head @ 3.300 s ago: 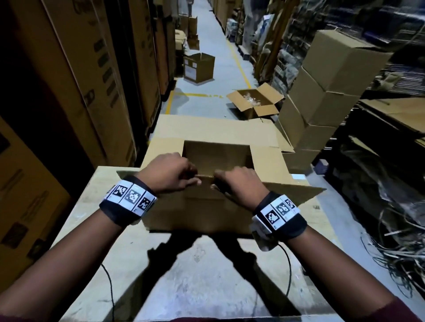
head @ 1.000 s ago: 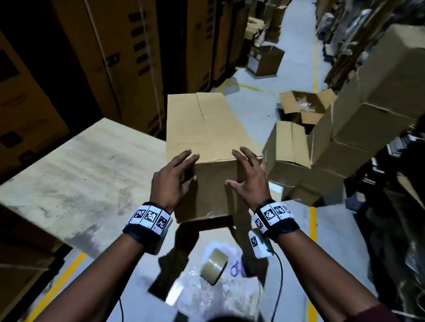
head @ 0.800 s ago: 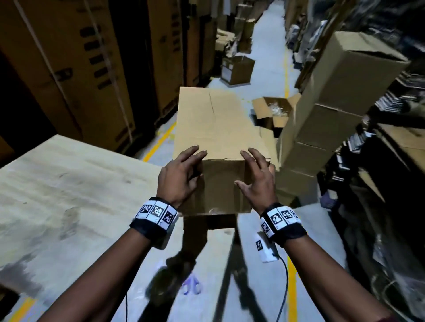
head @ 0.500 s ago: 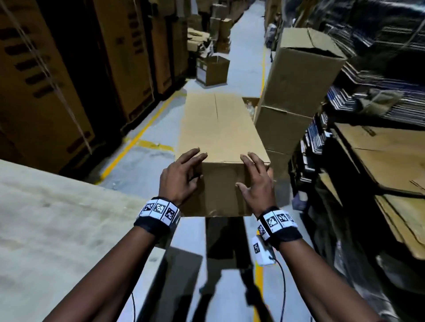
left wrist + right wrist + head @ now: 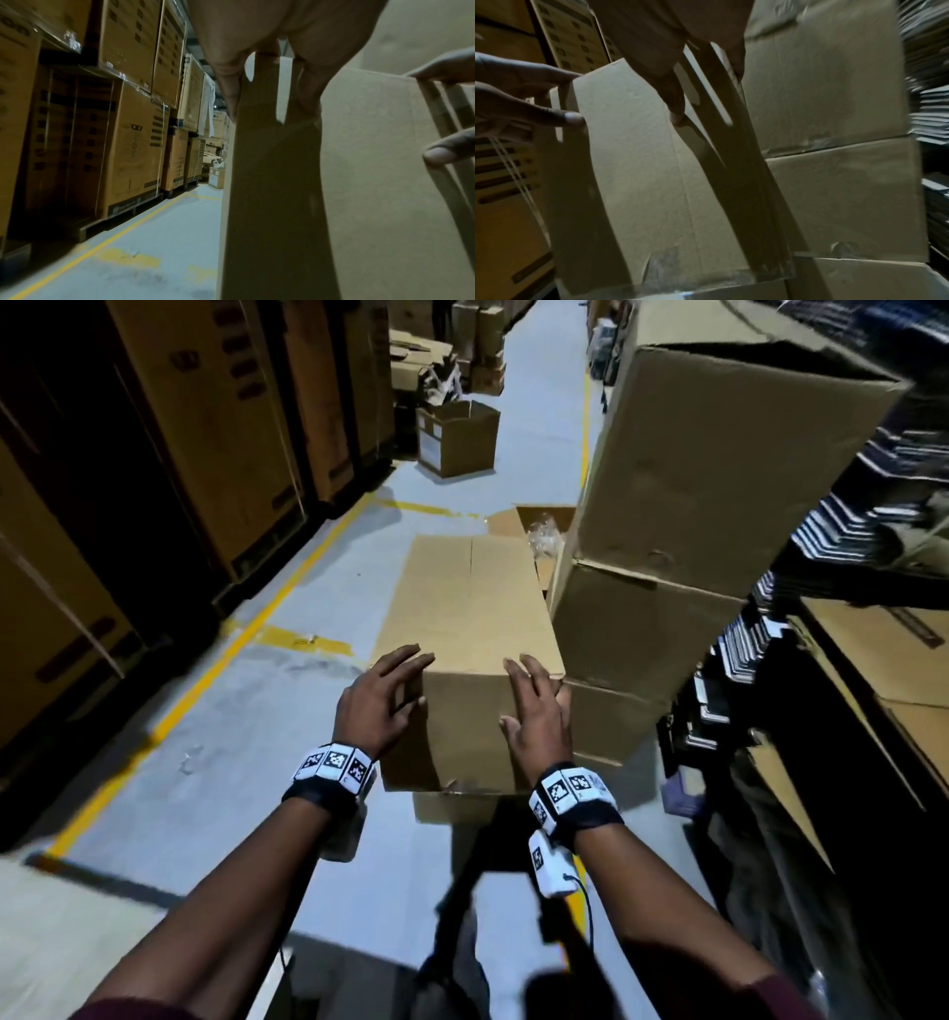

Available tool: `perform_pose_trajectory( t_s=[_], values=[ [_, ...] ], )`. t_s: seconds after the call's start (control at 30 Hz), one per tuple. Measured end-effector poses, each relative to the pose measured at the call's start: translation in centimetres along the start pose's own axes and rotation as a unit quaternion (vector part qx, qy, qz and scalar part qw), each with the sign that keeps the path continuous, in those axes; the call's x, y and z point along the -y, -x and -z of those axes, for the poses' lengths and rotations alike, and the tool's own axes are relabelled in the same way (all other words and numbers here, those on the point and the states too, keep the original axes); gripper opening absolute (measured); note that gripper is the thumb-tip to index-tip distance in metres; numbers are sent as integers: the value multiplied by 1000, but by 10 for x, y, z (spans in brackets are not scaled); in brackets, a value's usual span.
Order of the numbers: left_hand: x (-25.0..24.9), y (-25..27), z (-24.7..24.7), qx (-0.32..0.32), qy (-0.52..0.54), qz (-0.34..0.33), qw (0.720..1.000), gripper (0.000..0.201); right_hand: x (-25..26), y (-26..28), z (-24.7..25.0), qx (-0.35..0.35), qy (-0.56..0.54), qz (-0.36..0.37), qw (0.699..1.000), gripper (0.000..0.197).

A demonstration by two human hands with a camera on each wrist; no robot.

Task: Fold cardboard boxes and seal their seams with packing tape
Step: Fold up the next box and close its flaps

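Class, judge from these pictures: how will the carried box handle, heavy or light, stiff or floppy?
Probably light: the left hand and right hand hold the box with straight fingers. Probably stiff: its faces stay flat.

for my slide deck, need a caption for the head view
Both hands, left hand and right hand, carry a closed cardboard box toward stacked boxes.

Grey floor (image 5: 215, 762) with yellow lines (image 5: 241, 639), dark shelving (image 5: 873, 505) on the right
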State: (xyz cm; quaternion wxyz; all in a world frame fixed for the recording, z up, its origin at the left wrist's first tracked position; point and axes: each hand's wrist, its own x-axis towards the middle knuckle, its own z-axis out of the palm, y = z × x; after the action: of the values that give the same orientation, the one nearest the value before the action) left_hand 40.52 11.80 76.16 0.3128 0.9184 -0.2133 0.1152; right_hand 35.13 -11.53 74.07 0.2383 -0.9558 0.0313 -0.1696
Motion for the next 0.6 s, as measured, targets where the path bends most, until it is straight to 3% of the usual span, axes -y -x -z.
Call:
perform_pose_trajectory(
  t_s=[0.13, 0.27, 0.37, 0.6],
  values=[
    [69, -74, -60, 30, -1, 2, 1000, 69, -36, -69, -76, 41, 11, -29, 999, 81],
    [114, -104, -111, 70, -18, 13, 997, 72, -66, -94, -131, 75, 28, -72, 994, 78],
    [126, -109, -135, 86, -18, 16, 996, 72, -88, -99, -151, 111, 48, -79, 990, 83],
    [137, -107, -175, 124, -36, 25, 991, 70, -119, -98, -167, 185, 83, -64, 977, 113]
  ],
)
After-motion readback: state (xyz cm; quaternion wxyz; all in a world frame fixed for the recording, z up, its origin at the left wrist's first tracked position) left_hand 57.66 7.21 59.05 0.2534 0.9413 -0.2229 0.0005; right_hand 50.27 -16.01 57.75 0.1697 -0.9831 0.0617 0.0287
